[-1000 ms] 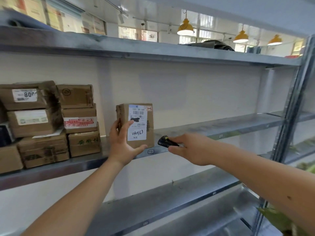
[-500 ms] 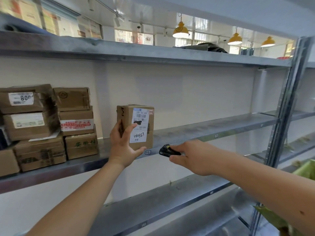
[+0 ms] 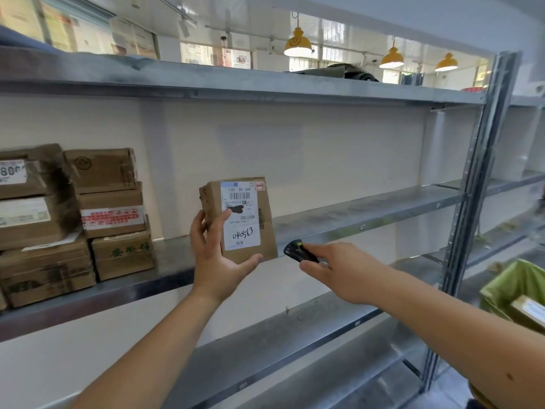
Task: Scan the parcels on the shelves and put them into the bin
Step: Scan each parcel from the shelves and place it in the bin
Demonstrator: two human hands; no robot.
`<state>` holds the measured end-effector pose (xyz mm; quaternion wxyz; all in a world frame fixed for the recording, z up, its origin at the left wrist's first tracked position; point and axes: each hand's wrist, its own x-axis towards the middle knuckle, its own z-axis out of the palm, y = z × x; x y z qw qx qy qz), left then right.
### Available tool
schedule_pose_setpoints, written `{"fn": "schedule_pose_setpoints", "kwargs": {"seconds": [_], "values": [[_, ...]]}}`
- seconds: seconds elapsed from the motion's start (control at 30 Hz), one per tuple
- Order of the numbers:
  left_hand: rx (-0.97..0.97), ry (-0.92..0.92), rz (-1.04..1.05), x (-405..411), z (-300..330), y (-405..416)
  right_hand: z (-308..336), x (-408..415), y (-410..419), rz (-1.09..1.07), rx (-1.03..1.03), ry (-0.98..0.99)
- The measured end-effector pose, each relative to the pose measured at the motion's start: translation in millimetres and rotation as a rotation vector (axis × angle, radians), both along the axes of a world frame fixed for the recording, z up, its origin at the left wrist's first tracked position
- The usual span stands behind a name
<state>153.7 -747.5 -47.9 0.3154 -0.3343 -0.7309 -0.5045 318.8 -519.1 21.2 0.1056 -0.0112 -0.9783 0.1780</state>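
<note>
My left hand (image 3: pixel 216 261) grips a small brown cardboard parcel (image 3: pixel 265 208) upright in front of the middle shelf (image 3: pixel 368 214), its white label with a barcode and handwritten number facing me. My right hand (image 3: pixel 339 273) holds a small black scanner (image 3: pixel 298 250) just right of the parcel's lower corner, pointed at it. More brown parcels (image 3: pixel 109 214) are stacked on the same shelf at the left. A bin with a green liner (image 3: pixel 507 287) shows at the lower right edge, a box inside it.
Metal shelves run above (image 3: pixel 236 81) and below (image 3: pixel 295 335). A grey upright post (image 3: pixel 474 187) stands at the right. Yellow hanging lamps (image 3: pixel 298 45) show beyond the top shelf.
The view has shifted right and down, bringing the green bin into sight. Both hands hold the parcel and scanner much as before.
</note>
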Motion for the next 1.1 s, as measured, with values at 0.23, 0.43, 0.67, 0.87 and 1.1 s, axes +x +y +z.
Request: {"fn": "schedule_pose_setpoints", "kwargs": {"seconds": [0.23,0.43,0.67,0.87,1.1], "values": [[0.099,-0.256,-0.263,50,-30,63,-58,25,64,-0.203,-0.254,0.063],[-0.013,-0.468,-0.46,87,-79,156,-119,66,128,-0.372,-0.337,0.04],[-0.149,-0.747,-0.675,117,-155,294,-196,138,229,-0.617,-0.491,-0.017],[-0.274,-0.846,-0.816,144,-187,435,-239,193,340,-0.817,-0.578,-0.071],[-0.312,-0.97,-0.933,172,-200,579,-249,238,468,-0.933,-0.565,-0.128]]}}
